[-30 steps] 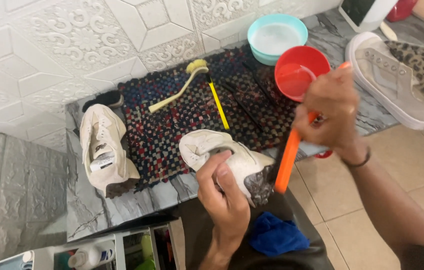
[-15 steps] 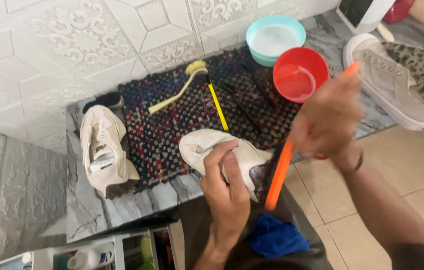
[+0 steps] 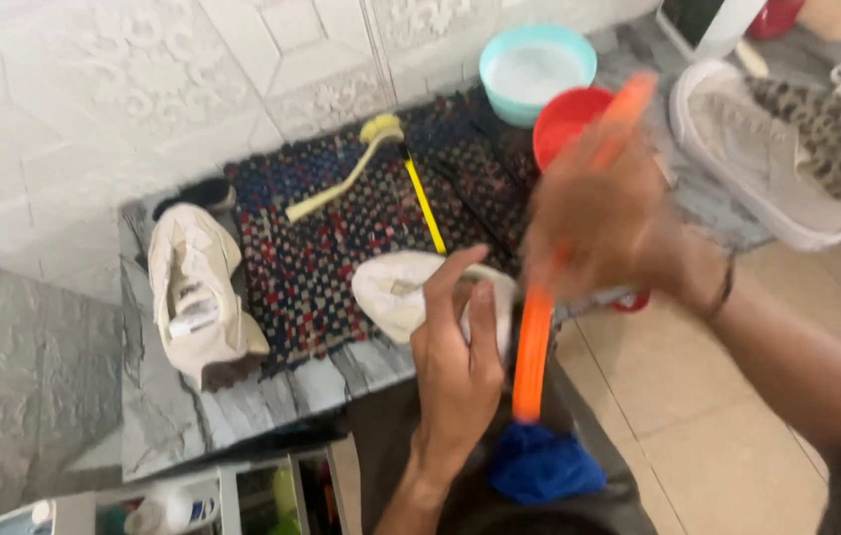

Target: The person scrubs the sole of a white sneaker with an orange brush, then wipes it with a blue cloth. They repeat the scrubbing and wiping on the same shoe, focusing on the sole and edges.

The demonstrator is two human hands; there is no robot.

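My left hand (image 3: 458,369) grips a cream-white sneaker (image 3: 403,287) at the front edge of the dark woven mat (image 3: 331,248), fingers spread over its heel end. My right hand (image 3: 604,213), blurred with motion, holds a long orange-handled brush (image 3: 535,337) that slants down beside the sneaker; the handle's upper end sticks out past my fist toward the red bowl (image 3: 564,114). The brush's lower end reaches a blue cloth (image 3: 541,464) in my lap.
A second cream sneaker (image 3: 195,292) lies at the mat's left. A yellow brush (image 3: 341,183) and a yellow-and-black stick (image 3: 427,203) lie on the mat. A turquoise bowl (image 3: 536,69) stands behind. A leopard-print sneaker (image 3: 787,149) lies at right. Tiled floor (image 3: 698,436) lies below.
My right hand has swung up and left with the orange brush, now blurred over the red bowl. My left hand has shifted on the sneaker, fingers opening wider over it.
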